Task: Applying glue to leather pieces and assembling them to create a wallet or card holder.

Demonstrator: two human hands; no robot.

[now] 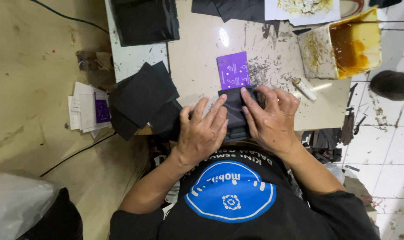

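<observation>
While both hands [201, 133] [271, 118] press dark piece [234, 111], purple card [233, 70] perhaps tucked beneath.

The person wears a black short-sleeved shirt [237, 213] with a large round blue emblem on the chest, edged in white and set with small white marks and lettering, while both forearms below the sleeves are bare, without watch or rings.
</observation>
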